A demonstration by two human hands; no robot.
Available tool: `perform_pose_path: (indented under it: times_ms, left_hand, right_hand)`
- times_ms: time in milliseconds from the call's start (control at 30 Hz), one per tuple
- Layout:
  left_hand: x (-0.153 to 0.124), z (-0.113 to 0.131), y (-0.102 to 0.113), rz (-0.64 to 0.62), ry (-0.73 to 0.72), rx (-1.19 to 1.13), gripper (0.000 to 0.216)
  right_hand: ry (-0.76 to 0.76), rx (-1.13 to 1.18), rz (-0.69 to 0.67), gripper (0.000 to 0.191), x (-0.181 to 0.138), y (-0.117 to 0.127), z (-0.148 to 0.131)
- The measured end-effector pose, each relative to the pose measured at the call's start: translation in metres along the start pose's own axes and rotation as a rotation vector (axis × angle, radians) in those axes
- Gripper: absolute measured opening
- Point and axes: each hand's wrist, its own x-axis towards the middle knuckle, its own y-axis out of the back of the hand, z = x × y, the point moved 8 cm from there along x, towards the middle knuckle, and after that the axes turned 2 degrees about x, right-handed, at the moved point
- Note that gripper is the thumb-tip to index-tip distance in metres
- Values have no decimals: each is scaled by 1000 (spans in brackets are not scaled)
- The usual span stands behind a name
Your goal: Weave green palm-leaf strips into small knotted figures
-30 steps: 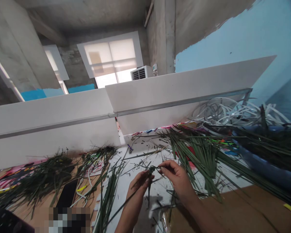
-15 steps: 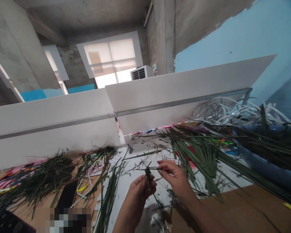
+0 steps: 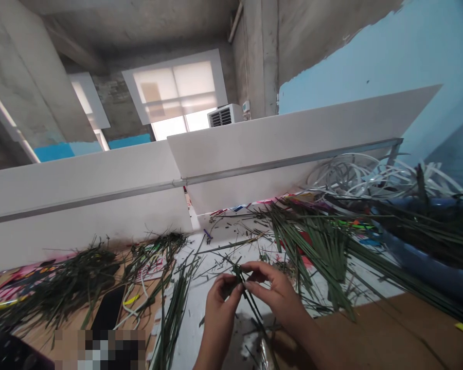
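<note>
A small knotted piece of green leaf strips point(image 3: 236, 269) is pinched between my two hands, above the white tabletop point(image 3: 195, 308). My left hand point(image 3: 223, 300) is closed on its left side, thumb and fingers together. From the right, my right hand point(image 3: 272, 290) is closed with its fingertips at the knot and on the strips beside it. Long loose strip ends point(image 3: 256, 308) hang from the piece toward me. The fingers partly cover the knot, so its exact shape is hidden.
Long green leaves point(image 3: 322, 252) lie fanned out to the right, near a blue tub point(image 3: 405, 252) full of more. White strapping coils point(image 3: 343, 172) stand behind. On the left are leaf piles point(image 3: 77, 275), a leaf bundle point(image 3: 173, 308), and a black phone point(image 3: 108, 308). A white panel point(image 3: 247, 192) borders the back.
My right hand has moved left, from pulling a strip out sideways to pinching at the knot. The loose ends have swung and now hang down to the right. My left hand has turned slightly.
</note>
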Motion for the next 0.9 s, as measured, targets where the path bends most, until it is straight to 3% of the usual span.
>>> perform_pose_path:
  times_ms: [233,367,567,900]
  left_hand:
    - [-7,0,-12,-70,13,85,22]
    - [-7,1,-12,-116,-10,142,18]
    - [-6,5,-11,-161,-53,190,6]
    - [-6,-3,-14,-172,-2,197,11]
  right_hand:
    - [-47,107,135,27,5,9,16]
    - [-91,232,116,33,6,6,22]
    - [-62,173,73,28,2,4,20]
    - [-99,257,22,30,6,-1,17]
